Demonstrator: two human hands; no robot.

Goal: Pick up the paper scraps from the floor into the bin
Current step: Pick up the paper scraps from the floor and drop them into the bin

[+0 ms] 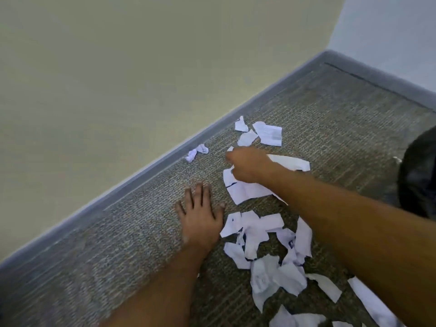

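Note:
Several torn white paper scraps lie on the grey carpet: a loose pile (264, 246) in front of me, a big piece (245, 190) under my right wrist, and several pieces (269, 133) farther off. A crumpled bit (197, 152) rests against the skirting. My left hand (200, 218) lies flat on the carpet with its fingers spread, just left of the pile. My right hand (250, 165) is stretched out above the scraps with its fingers curled shut; a small white scrap (230, 148) peeks out at the fingertips. A dark bin (417, 173) shows partly at the right edge.
A beige wall (118, 79) with a grey skirting (151, 166) runs diagonally on the left and meets a pale wall (389, 31) in the far corner. Bare carpet (106, 244) stretches to the left of my left hand.

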